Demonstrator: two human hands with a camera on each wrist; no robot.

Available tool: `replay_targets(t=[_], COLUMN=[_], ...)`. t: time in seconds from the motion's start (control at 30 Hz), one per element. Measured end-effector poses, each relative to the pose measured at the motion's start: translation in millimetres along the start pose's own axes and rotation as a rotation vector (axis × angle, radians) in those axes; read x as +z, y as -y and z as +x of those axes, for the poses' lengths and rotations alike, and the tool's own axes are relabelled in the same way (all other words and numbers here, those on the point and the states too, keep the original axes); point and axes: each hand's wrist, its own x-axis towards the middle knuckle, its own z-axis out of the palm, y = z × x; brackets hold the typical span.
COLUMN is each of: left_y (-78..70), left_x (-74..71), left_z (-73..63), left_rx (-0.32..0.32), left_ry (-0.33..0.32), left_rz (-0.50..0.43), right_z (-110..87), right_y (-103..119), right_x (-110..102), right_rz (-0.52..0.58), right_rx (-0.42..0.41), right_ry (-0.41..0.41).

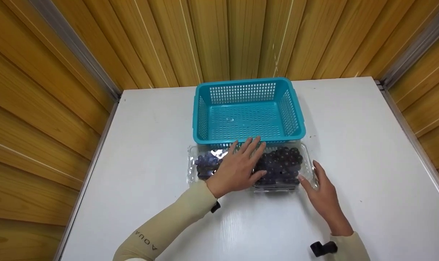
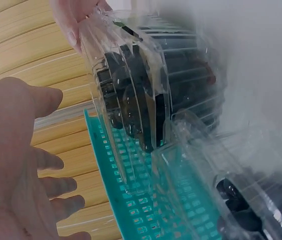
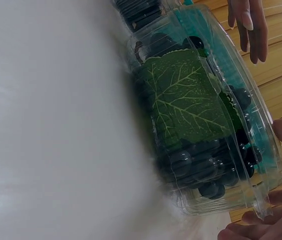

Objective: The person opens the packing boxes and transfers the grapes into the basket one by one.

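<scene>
Two clear plastic clamshell boxes of dark grapes lie side by side, the left box [image 1: 192, 168] and the right box [image 1: 307, 156]. Over their inner ends, palm down with fingers spread, is my left hand [image 1: 237, 169]. The left wrist view shows a gap between that hand and the plastic. My right hand [image 1: 324, 199] pinches the right end of the right box, thumb at the lid's edge and fingers round the corner. Dark grapes [image 1: 282, 161] show through the lid. A green leaf pattern [image 3: 186, 97] covers part of the right box's side.
A turquoise plastic basket [image 1: 248, 140] with perforated walls stands right behind the boxes and holds no grapes. The white table [image 1: 154, 152] is bounded by wood-look panels [image 1: 241, 40] at the back and sides.
</scene>
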Motion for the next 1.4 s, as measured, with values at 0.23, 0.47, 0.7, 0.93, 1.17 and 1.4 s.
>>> replay_targets(t=[0.23, 0.47, 0.7, 0.93, 1.17, 1.4], left_y=[-2.3, -5.2, -8.0, -11.3, -12.6, -13.7], left_x=[3.4, 7.0, 11.3, 15.4, 20.1, 25.0], left_z=[0.0, 0.2, 2.3, 3.6, 5.1, 4.1], left_rx=[0.007, 0.012, 0.036, 0.041, 0.044, 0.068], left_ry=[0.025, 0.036, 0.039, 0.067, 0.101, 0.117], left_rz=[0.020, 0.002, 0.015, 0.021, -0.005, 0.013], right_z=[-1.7, -3.7, -6.2, -7.4, -6.5, -5.4], right_y=[-2.4, -7.2, -10.3, -12.9, -14.8, -15.8], right_x=[3.5, 9.6, 13.4, 14.9, 16.6, 17.9], right_rz=[0.022, 0.051, 0.066, 0.032, 0.004, -0.002], right_rx=[-0.021, -0.046, -0.059, -0.053, -0.062, -0.053], right_ry=[-0.028, -0.062, -0.091, -0.078, -0.087, -0.083])
